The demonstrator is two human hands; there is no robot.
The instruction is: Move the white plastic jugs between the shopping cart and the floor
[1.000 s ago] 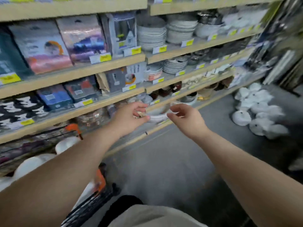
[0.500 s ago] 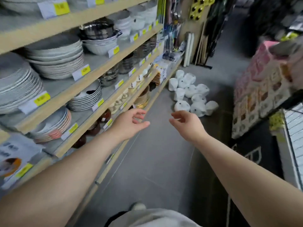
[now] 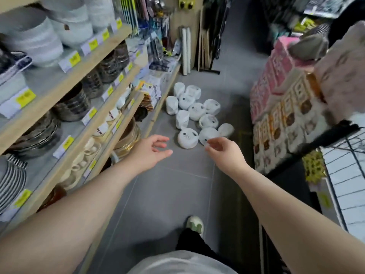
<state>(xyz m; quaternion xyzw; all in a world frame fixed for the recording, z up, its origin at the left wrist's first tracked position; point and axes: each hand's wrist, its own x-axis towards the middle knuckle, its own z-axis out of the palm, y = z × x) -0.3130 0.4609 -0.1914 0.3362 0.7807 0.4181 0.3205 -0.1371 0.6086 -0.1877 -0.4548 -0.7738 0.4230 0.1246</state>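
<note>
Above the floor, both arms stretch forward. Left hand and right hand hold nothing, fingers loosely curled and apart. Ahead, perhaps eleven jugs lie clustered beside the shelf.

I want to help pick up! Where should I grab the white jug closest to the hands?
Probably by its rounded sides, coming down from above on the near side. The jug shows a wide round face turned up, no handle plainly visible, and bare floor lies before it. Another jug sits close on its right, so that side is tight.
</note>
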